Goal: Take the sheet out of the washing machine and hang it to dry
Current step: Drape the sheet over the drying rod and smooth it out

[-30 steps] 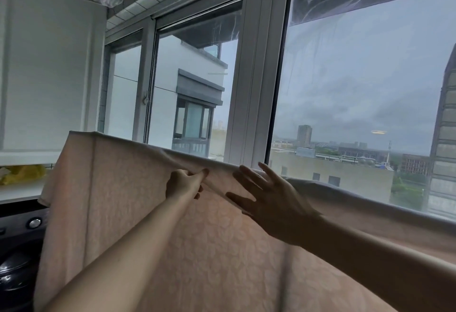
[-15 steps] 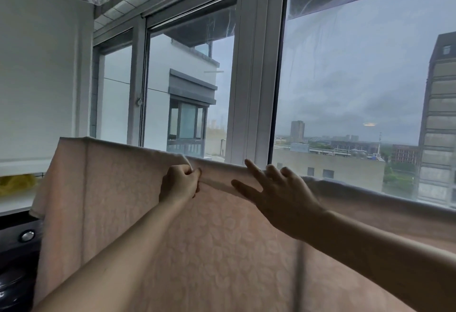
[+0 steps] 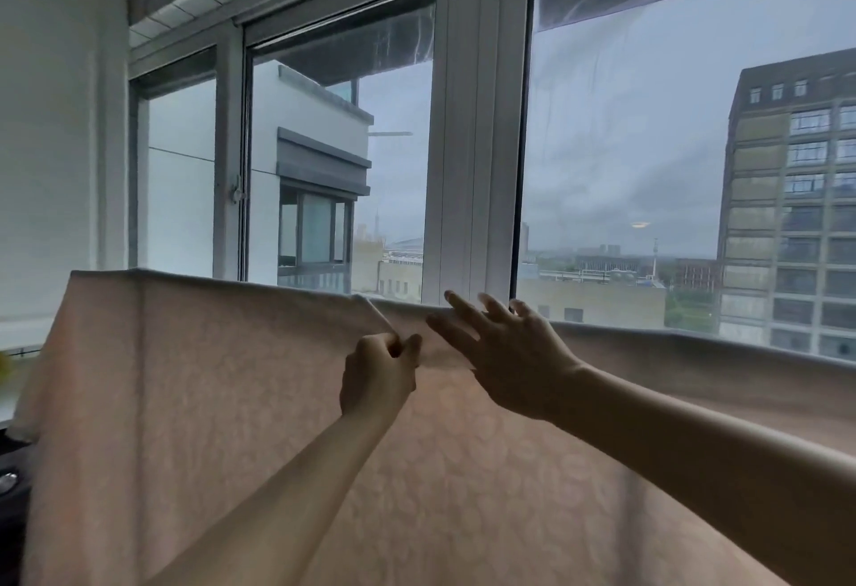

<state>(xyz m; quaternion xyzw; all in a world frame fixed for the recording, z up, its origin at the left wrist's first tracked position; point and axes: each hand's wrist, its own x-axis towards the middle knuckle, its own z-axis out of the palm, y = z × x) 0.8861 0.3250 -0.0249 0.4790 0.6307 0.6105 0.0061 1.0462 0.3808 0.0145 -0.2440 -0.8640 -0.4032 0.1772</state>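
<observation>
Hanging across the whole lower half of the view, the sheet (image 3: 222, 423) is running with its long axis side to side, its top edge lying roughly level from far out on the left of the grip to well past it on the right, where it is sagging a little lower. What carries that edge is hidden under the cloth. Below the grip the pale pink fabric, which is showing a faint raised round pattern, is falling straight down and out of the frame. Just left of the grip a small flap of the top edge is folding over toward the person.

Behind and above the grip the window frame (image 3: 477, 131) is standing upright, with glass on both sides giving onto grey sky and buildings. Far to the lower left of the grip a dark machine with a small round knob (image 3: 6, 482) is peeking out past the sheet's hanging side; what machine it is cannot be told.

The right hand (image 3: 509, 354) is reaching in from the right with fingers spread and mostly straight, a wide, relaxed grip, its fingertips lying at the top edge of the sheet just right of the pinch. The left hand (image 3: 377, 377) is coming up from below, its grip narrow: thumb and curled fingers are pinching a fold of the sheet just under the top edge.
</observation>
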